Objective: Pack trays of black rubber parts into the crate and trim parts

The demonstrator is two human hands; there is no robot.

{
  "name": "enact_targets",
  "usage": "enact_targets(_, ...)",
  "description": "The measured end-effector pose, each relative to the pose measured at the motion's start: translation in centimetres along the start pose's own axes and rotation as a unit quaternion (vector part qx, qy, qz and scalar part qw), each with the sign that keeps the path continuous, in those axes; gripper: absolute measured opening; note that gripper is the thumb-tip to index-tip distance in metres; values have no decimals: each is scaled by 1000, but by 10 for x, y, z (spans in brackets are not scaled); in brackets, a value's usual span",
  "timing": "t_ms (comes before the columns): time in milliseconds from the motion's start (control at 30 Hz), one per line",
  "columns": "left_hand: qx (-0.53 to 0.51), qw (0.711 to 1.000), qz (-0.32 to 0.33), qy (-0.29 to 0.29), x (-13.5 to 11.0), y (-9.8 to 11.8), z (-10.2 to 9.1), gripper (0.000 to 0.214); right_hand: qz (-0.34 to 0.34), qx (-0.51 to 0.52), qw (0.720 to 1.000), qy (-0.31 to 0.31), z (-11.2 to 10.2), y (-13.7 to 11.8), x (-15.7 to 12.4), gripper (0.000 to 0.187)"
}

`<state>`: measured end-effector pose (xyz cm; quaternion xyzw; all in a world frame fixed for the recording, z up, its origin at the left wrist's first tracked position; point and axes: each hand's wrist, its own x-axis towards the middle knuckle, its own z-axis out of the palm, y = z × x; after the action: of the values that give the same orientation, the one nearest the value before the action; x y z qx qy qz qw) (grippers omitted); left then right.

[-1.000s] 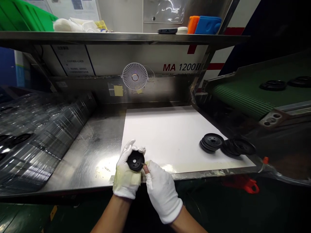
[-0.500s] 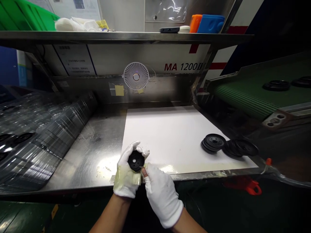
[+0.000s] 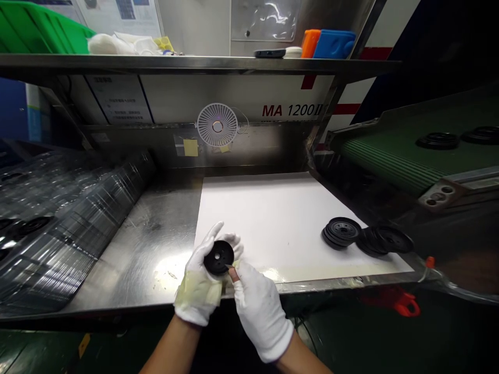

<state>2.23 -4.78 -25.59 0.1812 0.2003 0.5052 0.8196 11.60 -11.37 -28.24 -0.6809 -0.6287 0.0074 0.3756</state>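
Note:
My left hand [image 3: 200, 275], in a white glove with a yellowish band around it, is closed around a round black plastic disc [image 3: 219, 257]. The disc has a centre hole and smaller holes, and its face is tilted up toward me. My right hand [image 3: 260, 309], gloved with the thumb tip bare, pinches a small pointed blade [image 3: 228, 266] at the disc's lower right rim. Most of that tool is hidden in the fingers. Stacks of similar black discs [image 3: 341, 231] lie to the right on a white sheet [image 3: 265, 218].
Clear plastic trays [image 3: 97, 218] holding black discs are stacked at the left. A green conveyor belt [image 3: 393, 150] carries more discs at the right. Behind the metal table [image 3: 152, 228] hang a white fan [image 3: 217, 125] and, above it, a shelf [image 3: 195, 63]. A red-orange handle [image 3: 405, 302] sits below the table edge.
My left hand has tilted slightly and its fingers have shifted, turning the disc a little more face-on. The blade in my right hand stays at the disc's lower right rim.

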Motion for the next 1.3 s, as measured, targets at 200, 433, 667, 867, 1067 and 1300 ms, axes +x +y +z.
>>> enact_targets(200, -20, 999, -38, -24, -1, 5, -3, 29, 10, -2, 1000, -12, -2, 6, 1, 22)
enact_targets(433, -53, 997, 45, 16, 10, -9, 7, 9, -26, -59, 997, 45, 7, -4, -9, 28)
enact_targets(667, -5, 999, -46, 9, 4, 5, -1, 37, -6, -13, 1000, 18, 3, -1, -3, 27)
enact_targets(867, -41, 998, -45, 14, 13, 6, 4, 18, -4, -49, 998, 27, 1, 1, 5, 26)
enact_targets(1067, -56, 995, 14, 77, 19, 17, 12, 11, 52, 98, 992, -68, 5, -18, 12, 35)
enact_targets(1300, -41, 996, -11, 77, 16, 44, 12, 23, 226, 88, 964, -110, -35, 11, 21, 37)
